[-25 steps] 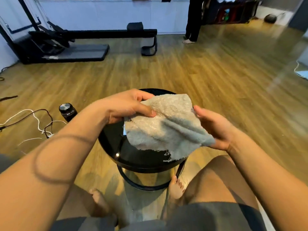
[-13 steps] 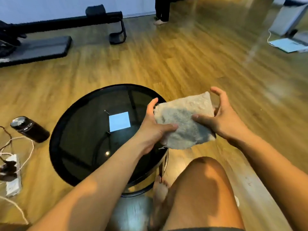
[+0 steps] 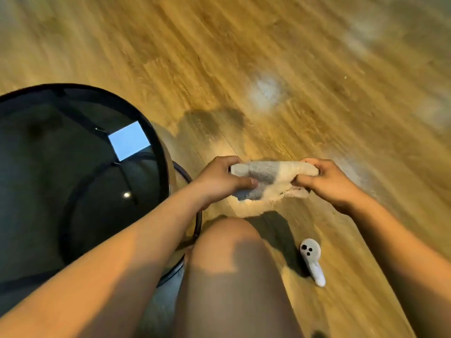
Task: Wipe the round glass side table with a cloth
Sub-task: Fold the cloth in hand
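Warm, amber-tinted light is falling over the wooden floor [image 3: 280, 57]; overall exposure is moderate. Motion blur is smearing the plank grain, strongest toward the top and right edges. Pale glare patches are blooming on the floor [image 3: 266, 92]. The glass worktop [image 3: 61, 167] is reflecting a bright blue-white rectangle [image 3: 128, 140] and a small point of light [image 3: 126, 194]. Hard shadows are lying across the knee [image 3: 227, 252] and left forearm [image 3: 117, 254]. Wide-angle distortion is bending the worktop rim. The cloth [image 3: 266, 178] is reading half-shaded, half-lit.
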